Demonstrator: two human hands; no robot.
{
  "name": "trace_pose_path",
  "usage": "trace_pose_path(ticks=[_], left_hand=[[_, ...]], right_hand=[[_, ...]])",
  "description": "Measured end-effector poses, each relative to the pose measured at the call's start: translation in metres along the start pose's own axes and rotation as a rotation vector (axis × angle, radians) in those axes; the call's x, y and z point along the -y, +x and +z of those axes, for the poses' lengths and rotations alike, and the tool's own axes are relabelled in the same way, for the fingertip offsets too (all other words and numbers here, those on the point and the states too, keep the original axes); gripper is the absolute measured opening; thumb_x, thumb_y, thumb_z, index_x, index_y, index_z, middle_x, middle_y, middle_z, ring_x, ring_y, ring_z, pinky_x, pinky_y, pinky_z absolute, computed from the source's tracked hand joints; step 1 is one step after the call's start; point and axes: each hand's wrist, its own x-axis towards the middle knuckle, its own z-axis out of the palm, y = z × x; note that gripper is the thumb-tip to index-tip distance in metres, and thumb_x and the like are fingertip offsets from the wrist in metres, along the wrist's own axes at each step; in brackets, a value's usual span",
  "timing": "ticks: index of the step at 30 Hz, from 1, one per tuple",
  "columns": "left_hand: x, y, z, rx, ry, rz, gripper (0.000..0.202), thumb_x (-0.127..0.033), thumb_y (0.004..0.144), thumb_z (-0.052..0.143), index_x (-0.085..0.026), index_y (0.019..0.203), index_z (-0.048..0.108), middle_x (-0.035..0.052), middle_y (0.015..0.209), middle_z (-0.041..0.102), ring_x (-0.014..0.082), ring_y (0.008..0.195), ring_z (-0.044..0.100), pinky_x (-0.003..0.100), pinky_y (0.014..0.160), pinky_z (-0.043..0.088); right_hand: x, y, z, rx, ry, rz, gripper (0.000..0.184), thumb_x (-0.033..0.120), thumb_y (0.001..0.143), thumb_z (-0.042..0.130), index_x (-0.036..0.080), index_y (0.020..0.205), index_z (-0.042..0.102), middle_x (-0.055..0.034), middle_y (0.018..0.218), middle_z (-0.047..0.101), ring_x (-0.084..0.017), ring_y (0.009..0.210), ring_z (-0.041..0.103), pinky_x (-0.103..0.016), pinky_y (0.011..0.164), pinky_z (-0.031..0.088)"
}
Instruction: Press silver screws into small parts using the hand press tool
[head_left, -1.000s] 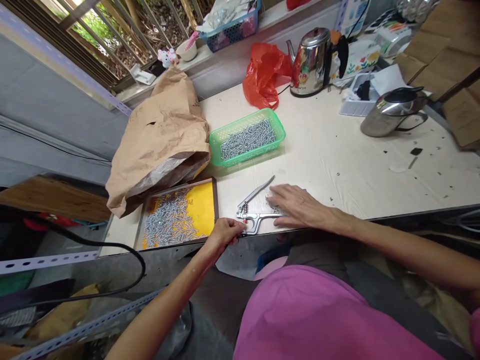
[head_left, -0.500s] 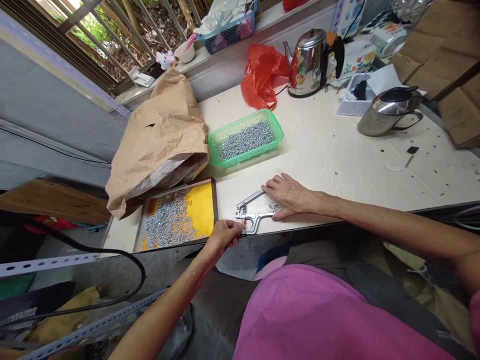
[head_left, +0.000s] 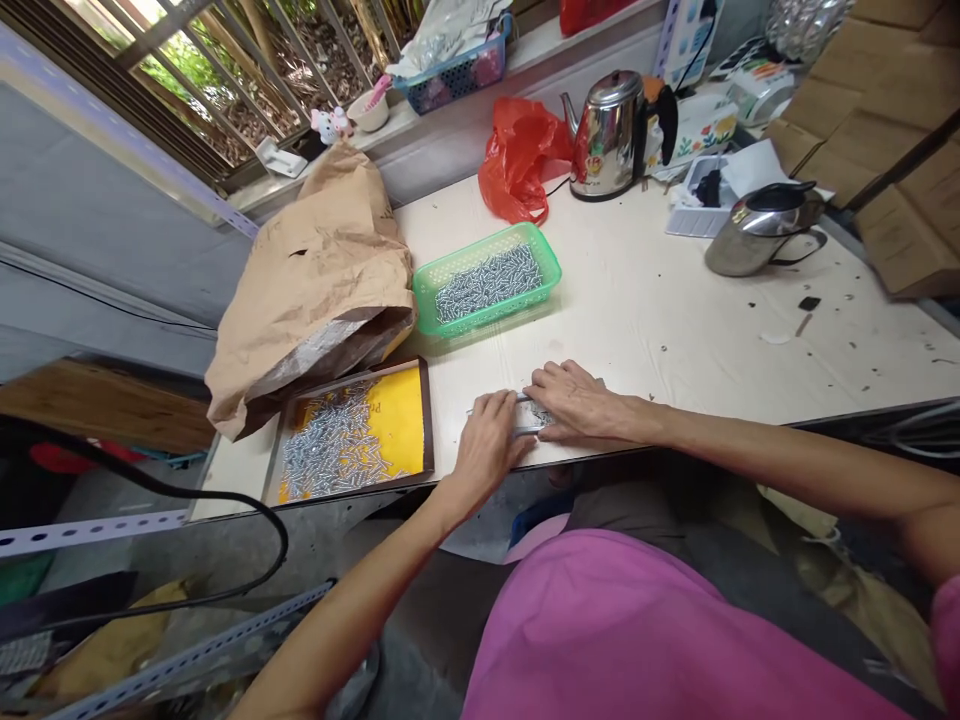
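Note:
A grey metal hand tool with two long handles [head_left: 528, 414], like a pair of pliers, lies at the table's front edge. My left hand [head_left: 486, 436] is closed over its head end and hides most of it. Around the handles at the other end, my right hand [head_left: 571, 400] is closed too. Left of my left hand is a shallow tray [head_left: 427, 415] with a yellow bottom [head_left: 401, 420], holding many small silver metal pins [head_left: 330, 445]. Beyond the tool stands a green plastic basket [head_left: 551, 262] with more such pins [head_left: 487, 283].
A large brown paper bag [head_left: 315, 270] slumps behind the tray. Farther back are a red plastic bag [head_left: 517, 160], a steel kettle [head_left: 606, 135] and a steel jug [head_left: 754, 235]. Cardboard boxes [head_left: 885, 100] are stacked at the right. A black cable [head_left: 187, 490] loops at the left.
My left hand has moved from the tool's lower tip up onto its head, now covering it. The handles look closer together. My right hand stays on them.

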Motion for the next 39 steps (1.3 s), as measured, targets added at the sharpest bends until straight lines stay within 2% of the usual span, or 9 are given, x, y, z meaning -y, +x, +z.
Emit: trace_pose_path(ticks=[5,9,14,19,23,26,33,36,39], left_hand=[[0.006,0.03,0.003,0.159,0.128,0.133,0.068,-0.031,0.077,0.073,-0.015,0.135,0.042,0.0133,0.124,0.057,0.0293,0.11,0.051,0.044,0.094,0.046],[0.011,0.035,-0.001,0.207,0.122,0.182,0.047,-0.035,0.08,0.071,-0.017,0.121,0.055,0.0098,0.107,0.06,0.027,0.101,0.053,0.04,0.086,0.048],[0.013,0.037,0.007,0.168,0.049,0.168,0.022,-0.036,0.088,0.062,-0.018,0.102,0.062,0.0068,0.096,0.06,0.0233,0.095,0.053,0.035,0.08,0.047],[0.011,0.041,0.012,0.107,0.05,0.094,0.026,-0.038,0.096,0.048,-0.018,0.086,0.062,0.0059,0.089,0.062,0.0207,0.09,0.053,0.032,0.077,0.046],[0.009,0.033,0.016,0.047,0.093,0.092,0.026,-0.037,0.094,0.052,-0.016,0.107,0.061,0.0093,0.102,0.064,0.0241,0.099,0.055,0.037,0.083,0.049],[0.002,0.013,0.029,-0.072,0.083,0.102,0.036,-0.031,0.094,0.053,-0.014,0.126,0.052,0.0155,0.127,0.058,0.0282,0.118,0.052,0.044,0.097,0.047],[-0.033,-0.025,0.057,-0.142,-0.067,0.142,0.034,-0.025,0.099,0.039,-0.017,0.129,0.052,0.0121,0.136,0.057,0.0268,0.134,0.046,0.051,0.113,0.035],[-0.038,-0.023,0.059,-0.142,-0.106,0.115,0.034,-0.027,0.1,0.039,-0.017,0.129,0.054,0.0121,0.135,0.058,0.0259,0.134,0.046,0.052,0.114,0.034],[-0.037,-0.025,0.061,-0.157,-0.124,0.119,0.037,-0.029,0.099,0.041,-0.014,0.131,0.052,0.0143,0.136,0.057,0.0275,0.135,0.045,0.051,0.113,0.035]], right_hand=[[0.002,-0.009,-0.006,0.026,0.024,0.064,0.059,0.045,0.074,0.075,0.01,0.118,0.057,-0.0162,0.113,0.057,-0.032,0.105,0.049,-0.04,0.085,0.037],[0.002,-0.017,-0.008,0.013,0.083,0.076,0.044,0.033,0.08,0.072,0.012,0.116,0.058,-0.0154,0.109,0.058,-0.029,0.102,0.052,-0.038,0.084,0.04],[-0.001,-0.01,0.008,-0.05,0.075,0.044,0.015,0.022,0.093,0.055,0.013,0.099,0.064,-0.012,0.095,0.061,-0.023,0.091,0.054,-0.034,0.077,0.039],[-0.005,0.004,0.019,-0.053,0.029,0.065,0.029,0.019,0.098,0.041,0.014,0.084,0.066,-0.009,0.082,0.061,-0.02,0.08,0.054,-0.032,0.072,0.036],[-0.013,-0.001,0.011,-0.097,0.038,0.026,0.022,0.029,0.095,0.052,0.012,0.098,0.065,-0.0116,0.095,0.061,-0.022,0.088,0.053,-0.032,0.075,0.037],[-0.027,-0.003,0.007,-0.095,0.102,-0.09,0.036,0.043,0.092,0.056,0.012,0.109,0.063,-0.0127,0.101,0.061,-0.023,0.093,0.053,-0.032,0.079,0.037],[-0.048,0.033,0.004,-0.134,0.028,0.049,0.022,0.025,0.095,0.048,0.016,0.092,0.068,-0.0093,0.096,0.065,-0.023,0.092,0.052,-0.034,0.077,0.032],[-0.034,0.052,-0.007,-0.119,-0.05,0.083,0.02,0.024,0.094,0.05,0.017,0.091,0.069,-0.0105,0.098,0.066,-0.025,0.094,0.051,-0.036,0.076,0.029],[0.002,0.063,-0.012,-0.069,-0.07,-0.111,0.017,0.023,0.092,0.053,0.02,0.094,0.07,-0.0101,0.101,0.064,-0.024,0.094,0.049,-0.036,0.074,0.028]])
